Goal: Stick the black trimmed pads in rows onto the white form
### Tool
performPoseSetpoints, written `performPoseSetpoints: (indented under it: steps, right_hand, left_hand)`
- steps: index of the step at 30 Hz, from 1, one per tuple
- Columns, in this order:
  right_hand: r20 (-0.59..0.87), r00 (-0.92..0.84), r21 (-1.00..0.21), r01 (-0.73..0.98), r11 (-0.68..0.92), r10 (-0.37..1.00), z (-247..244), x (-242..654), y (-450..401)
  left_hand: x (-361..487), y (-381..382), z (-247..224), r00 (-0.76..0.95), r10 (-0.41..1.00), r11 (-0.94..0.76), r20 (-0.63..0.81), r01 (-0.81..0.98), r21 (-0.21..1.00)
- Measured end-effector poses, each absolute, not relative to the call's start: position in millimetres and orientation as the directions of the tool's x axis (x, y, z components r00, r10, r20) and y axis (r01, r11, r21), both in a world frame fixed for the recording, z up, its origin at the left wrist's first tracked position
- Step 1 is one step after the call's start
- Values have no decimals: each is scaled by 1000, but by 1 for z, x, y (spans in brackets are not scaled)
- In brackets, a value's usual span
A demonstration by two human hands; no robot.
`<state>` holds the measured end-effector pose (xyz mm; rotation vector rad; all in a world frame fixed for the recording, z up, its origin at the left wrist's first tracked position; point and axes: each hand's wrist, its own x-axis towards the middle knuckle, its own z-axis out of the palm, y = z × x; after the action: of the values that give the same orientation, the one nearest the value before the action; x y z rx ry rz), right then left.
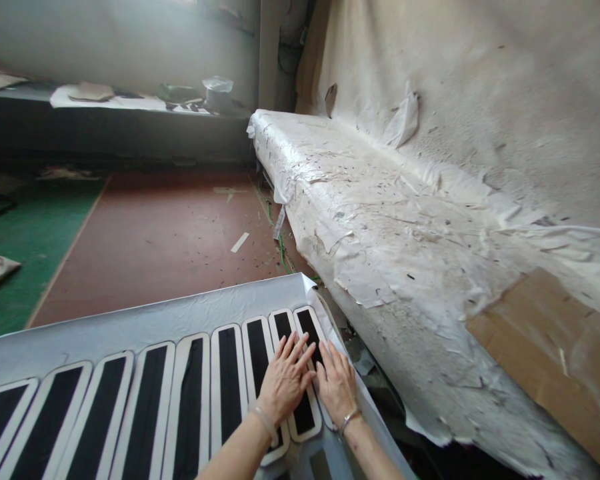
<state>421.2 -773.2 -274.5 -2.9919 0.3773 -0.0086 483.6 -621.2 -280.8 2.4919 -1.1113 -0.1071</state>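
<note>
Several long pale pads with rounded ends, each bearing a black strip (150, 393), lie side by side on a table covered in white sheeting (180, 310). My left hand (285, 377) rests palm down, fingers spread, over the pads near the right end of the row. Beside it my right hand (337, 383) lies flat on the rightmost pad (309, 323), fingers stretched out, close to the table's right edge. The two hands are near each other. Parts of the pads beneath them are hidden.
On the right runs a long bench (340, 180) draped in stained white sheeting, with a brown cardboard piece (555, 353) on it. A shelf (155, 103) with a plastic bag (218, 85) stands at the back. Beyond the table is a reddish-brown floor panel (165, 240) with scattered scraps.
</note>
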Motion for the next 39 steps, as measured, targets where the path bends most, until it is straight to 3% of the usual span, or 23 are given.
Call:
performPoseSetpoints:
  steps: [7, 16, 27, 33, 39]
  right_hand:
    - [-46, 974, -85, -226, -970, -223, -259, 432, -806]
    - [-213, 972, 18, -102, -995, -104, -244, 438, -822]
    - [-255, 938, -14, -246, -969, -235, -252, 434, -807]
    - [-190, 924, -129, -358, -925, -331, -239, 440, -840]
    - [-155, 912, -125, -400, -908, -381, -225, 437, -867]
  left_hand:
    - [487, -628, -290, 681, -728, -606, 79, -693, 390]
    - [488, -629, -280, 677, -735, -619, 32, -690, 374]
    - [487, -632, -284, 675, -731, -621, 103, -719, 312]
    - [486, -632, -281, 666, -733, -614, 138, -735, 289]
    - [487, -633, -281, 665, -734, -610, 139, -736, 293]
